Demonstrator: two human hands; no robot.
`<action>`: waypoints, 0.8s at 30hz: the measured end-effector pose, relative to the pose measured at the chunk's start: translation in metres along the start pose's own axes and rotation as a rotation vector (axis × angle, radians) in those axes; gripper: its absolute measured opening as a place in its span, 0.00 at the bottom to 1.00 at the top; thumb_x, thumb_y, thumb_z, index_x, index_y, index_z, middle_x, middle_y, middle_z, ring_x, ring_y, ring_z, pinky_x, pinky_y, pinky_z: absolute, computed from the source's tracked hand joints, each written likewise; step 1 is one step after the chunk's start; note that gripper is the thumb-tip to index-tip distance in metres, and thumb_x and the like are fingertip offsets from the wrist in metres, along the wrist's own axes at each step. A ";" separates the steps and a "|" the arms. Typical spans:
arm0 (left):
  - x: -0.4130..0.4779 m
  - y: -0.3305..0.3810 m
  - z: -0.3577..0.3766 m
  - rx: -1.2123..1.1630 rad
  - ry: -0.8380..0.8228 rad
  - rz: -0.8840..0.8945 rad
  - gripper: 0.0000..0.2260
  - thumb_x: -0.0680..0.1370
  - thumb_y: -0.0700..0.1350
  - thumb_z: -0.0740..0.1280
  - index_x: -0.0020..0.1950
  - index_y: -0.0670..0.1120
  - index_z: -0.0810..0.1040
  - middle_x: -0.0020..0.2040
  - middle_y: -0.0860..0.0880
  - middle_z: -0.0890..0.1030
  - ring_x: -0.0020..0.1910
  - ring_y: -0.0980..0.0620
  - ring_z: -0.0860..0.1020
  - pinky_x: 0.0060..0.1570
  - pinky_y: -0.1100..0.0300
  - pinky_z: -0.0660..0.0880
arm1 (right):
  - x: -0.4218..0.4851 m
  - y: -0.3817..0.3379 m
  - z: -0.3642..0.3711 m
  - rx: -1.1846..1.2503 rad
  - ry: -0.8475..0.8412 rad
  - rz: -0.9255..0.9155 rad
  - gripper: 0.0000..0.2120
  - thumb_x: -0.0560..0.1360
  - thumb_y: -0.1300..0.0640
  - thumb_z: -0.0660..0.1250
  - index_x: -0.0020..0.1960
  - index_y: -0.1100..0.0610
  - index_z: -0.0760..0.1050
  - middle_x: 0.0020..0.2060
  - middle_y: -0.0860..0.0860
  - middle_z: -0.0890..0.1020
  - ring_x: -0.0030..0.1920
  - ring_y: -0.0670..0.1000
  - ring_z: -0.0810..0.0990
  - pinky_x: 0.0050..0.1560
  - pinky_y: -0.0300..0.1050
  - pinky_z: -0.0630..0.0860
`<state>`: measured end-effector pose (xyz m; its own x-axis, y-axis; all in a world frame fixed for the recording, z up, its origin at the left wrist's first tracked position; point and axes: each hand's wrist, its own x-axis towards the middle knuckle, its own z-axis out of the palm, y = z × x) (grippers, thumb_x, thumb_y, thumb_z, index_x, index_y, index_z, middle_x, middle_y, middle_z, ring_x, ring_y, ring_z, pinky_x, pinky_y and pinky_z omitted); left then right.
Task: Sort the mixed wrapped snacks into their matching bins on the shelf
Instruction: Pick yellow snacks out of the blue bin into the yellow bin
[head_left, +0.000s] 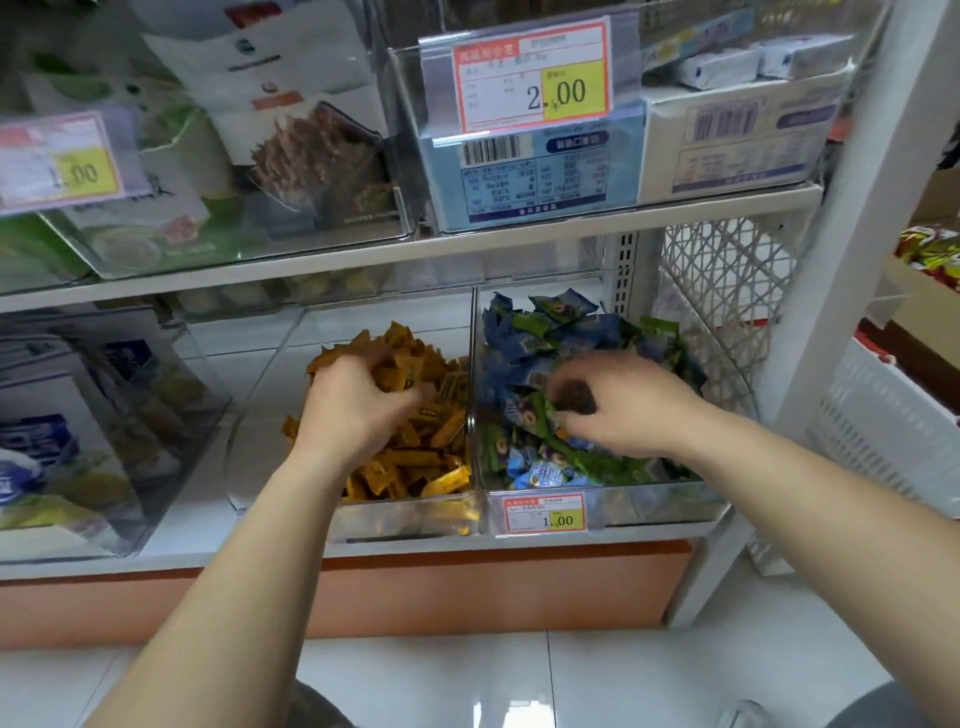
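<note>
Two clear bins stand side by side on the lower shelf. The left bin (260, 415) holds orange-yellow wrapped snacks (431, 457). The right bin (649, 506) holds blue and green wrapped snacks (540, 332) mixed together. My left hand (353, 410) is down in the orange pile, its fingers curled around several orange snacks. My right hand (623, 405) reaches into the right bin, fingers bent over a dark brown snack (571, 395) among the green wrappers.
A 1.00 price tag (545, 514) hangs on the right bin's front. Above, a shelf board (519, 239) carries clear bins of boxed goods with a 2.00 tag (530, 78). A clear bin of bags (78, 426) stands at left, white lattice baskets (727, 291) at right.
</note>
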<state>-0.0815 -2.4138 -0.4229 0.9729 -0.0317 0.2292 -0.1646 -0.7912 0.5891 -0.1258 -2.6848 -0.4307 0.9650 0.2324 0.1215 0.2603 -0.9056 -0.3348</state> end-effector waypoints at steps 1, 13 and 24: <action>0.002 -0.009 0.001 0.071 -0.047 -0.006 0.25 0.71 0.59 0.75 0.65 0.53 0.77 0.39 0.53 0.83 0.34 0.61 0.78 0.32 0.66 0.70 | 0.002 0.001 0.000 -0.064 -0.060 0.022 0.12 0.73 0.45 0.68 0.54 0.48 0.79 0.49 0.47 0.82 0.50 0.52 0.79 0.48 0.49 0.79; -0.012 0.030 0.017 0.092 -0.090 0.406 0.12 0.76 0.56 0.70 0.57 0.54 0.82 0.54 0.58 0.82 0.53 0.61 0.77 0.48 0.69 0.70 | 0.011 0.000 -0.006 -0.007 -0.111 0.061 0.04 0.73 0.51 0.67 0.44 0.48 0.81 0.41 0.44 0.83 0.43 0.46 0.80 0.45 0.49 0.80; -0.021 0.060 0.050 -0.209 -0.155 0.408 0.18 0.75 0.54 0.72 0.64 0.52 0.79 0.53 0.58 0.83 0.53 0.61 0.80 0.55 0.61 0.77 | 0.010 -0.008 -0.011 0.748 0.240 0.074 0.07 0.79 0.61 0.67 0.44 0.51 0.78 0.40 0.51 0.84 0.43 0.53 0.83 0.44 0.48 0.79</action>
<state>-0.1039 -2.4914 -0.4316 0.8323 -0.4173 0.3650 -0.5515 -0.5563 0.6216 -0.1184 -2.6797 -0.4163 0.9696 0.0209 0.2436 0.2300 -0.4165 -0.8796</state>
